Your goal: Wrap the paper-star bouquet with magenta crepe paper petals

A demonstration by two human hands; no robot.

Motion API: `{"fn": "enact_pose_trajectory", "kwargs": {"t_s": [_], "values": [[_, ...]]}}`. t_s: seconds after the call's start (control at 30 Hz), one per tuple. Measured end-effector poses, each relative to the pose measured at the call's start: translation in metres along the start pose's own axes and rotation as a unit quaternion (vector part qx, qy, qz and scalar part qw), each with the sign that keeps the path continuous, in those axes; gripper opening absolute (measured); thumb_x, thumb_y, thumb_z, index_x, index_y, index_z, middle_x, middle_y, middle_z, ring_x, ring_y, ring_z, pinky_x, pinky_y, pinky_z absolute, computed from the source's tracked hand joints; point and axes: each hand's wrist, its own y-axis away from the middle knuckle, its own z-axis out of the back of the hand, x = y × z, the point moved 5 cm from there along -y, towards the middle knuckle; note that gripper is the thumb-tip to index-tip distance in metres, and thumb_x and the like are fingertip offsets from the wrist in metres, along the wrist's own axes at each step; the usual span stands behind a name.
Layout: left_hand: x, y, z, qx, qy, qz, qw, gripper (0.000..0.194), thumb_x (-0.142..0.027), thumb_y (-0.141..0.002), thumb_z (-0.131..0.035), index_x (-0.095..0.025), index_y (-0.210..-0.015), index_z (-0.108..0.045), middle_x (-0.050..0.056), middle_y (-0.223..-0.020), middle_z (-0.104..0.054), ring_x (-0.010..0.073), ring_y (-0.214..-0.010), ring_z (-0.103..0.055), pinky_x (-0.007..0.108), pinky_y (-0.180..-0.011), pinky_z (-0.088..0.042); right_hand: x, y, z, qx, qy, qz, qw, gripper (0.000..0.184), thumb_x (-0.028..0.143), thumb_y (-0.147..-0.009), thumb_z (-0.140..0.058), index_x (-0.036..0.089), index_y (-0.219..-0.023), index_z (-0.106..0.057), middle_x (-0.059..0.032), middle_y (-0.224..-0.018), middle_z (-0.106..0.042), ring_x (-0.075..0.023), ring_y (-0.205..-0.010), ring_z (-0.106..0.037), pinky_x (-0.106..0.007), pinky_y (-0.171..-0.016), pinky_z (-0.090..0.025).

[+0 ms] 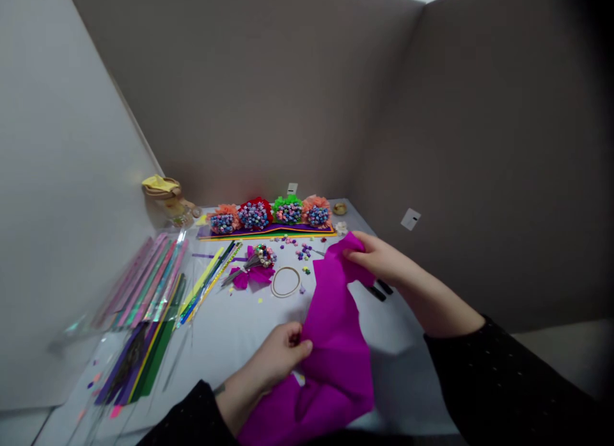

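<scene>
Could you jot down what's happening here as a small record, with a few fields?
Left hand: gripping the magenta paper low down.
Right hand: holding the same paper's upper end.
Beside the paper: a thin ring, paper stars, and black pieces by the right hand.
Far end: four paper flower bunches on coloured sheets.
Left side: shiny cellophane strips.

A craft booth: grey partition walls [240, 94] around a white table [230, 343] of cellophane sheets [148, 283] and paper flowers [268, 214].
</scene>
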Motion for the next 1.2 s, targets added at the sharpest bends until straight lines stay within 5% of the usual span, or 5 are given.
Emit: {"fn": "enact_pose_trajectory", "kwargs": {"t_s": [0.33, 0.43, 0.6, 0.73, 1.2], "values": [[-0.141, 0.031, 0.147, -0.092, -0.563, -0.073, 0.818, 0.037, -0.042, -0.088, -0.039, -0.02, -0.11, -0.061, 0.008, -0.105, -0.068, 0.0247, -0.095, -0.061, 0.037, -0.086, -0.046, -0.071, 0.062, -0.071, -0.03, -0.374, -0.094, 0.922, 0.049, 0.044, -0.06, -0.079, 0.016, -0.096, -0.06, -0.0021, -0.072, -0.067, -0.0155, -0.062, -0.061, -0.028, -0.061, -0.049], [-0.138, 0.022, 0.128, -0.076, -0.648, -0.063, 0.756, 0.033, -0.037, -0.085, -0.048, -0.018, -0.106, -0.064, 0.013, -0.108, -0.067, 0.0292, -0.103, -0.06, 0.044, -0.093, -0.043, -0.083, 0.072, -0.105, -0.015, -0.431, -0.139, 0.891, 0.05, 0.042, -0.06, -0.081, 0.017, -0.098, -0.06, -0.0046, -0.08, -0.07, -0.02, -0.072, -0.065, -0.033, -0.072, -0.051], [-0.124, 0.003, 0.043, 0.041, -0.516, -0.165, 0.84, 0.052, -0.041, -0.084, -0.055, -0.021, -0.131, -0.046, 0.01, -0.134, -0.054, 0.0239, -0.12, -0.05, 0.038, -0.1, -0.039, -0.068, 0.081, -0.111, 0.056, -0.423, -0.091, 0.9, 0.048, 0.038, -0.067, -0.078, 0.018, -0.106, -0.059, -0.0061, -0.091, -0.07, -0.0197, -0.077, -0.065, -0.036, -0.075, -0.05], [-0.109, -0.016, 0.002, 0.125, -0.451, -0.145, 0.872, 0.023, -0.036, -0.082, -0.058, -0.016, -0.092, -0.064, 0.004, -0.085, -0.068, 0.0164, -0.075, -0.06, 0.027, -0.068, -0.044, -0.063, 0.088, -0.104, 0.089, -0.367, -0.042, 0.925, 0.045, 0.037, -0.07, -0.077, 0.018, -0.107, -0.06, -0.0056, -0.097, -0.069, -0.0178, -0.082, -0.065, -0.033, -0.077, -0.05], [-0.095, -0.026, -0.018, 0.167, -0.456, -0.132, 0.864, 0.017, -0.021, -0.082, -0.052, -0.016, -0.078, -0.067, -0.001, -0.064, -0.063, 0.0104, -0.057, -0.052, 0.023, -0.057, -0.034, -0.08, 0.094, -0.132, 0.144, -0.331, -0.082, 0.929, 0.051, 0.031, -0.057, -0.084, 0.017, -0.101, -0.061, -0.0026, -0.088, -0.067, -0.0204, -0.087, -0.062, -0.04, -0.088, -0.046]]}}
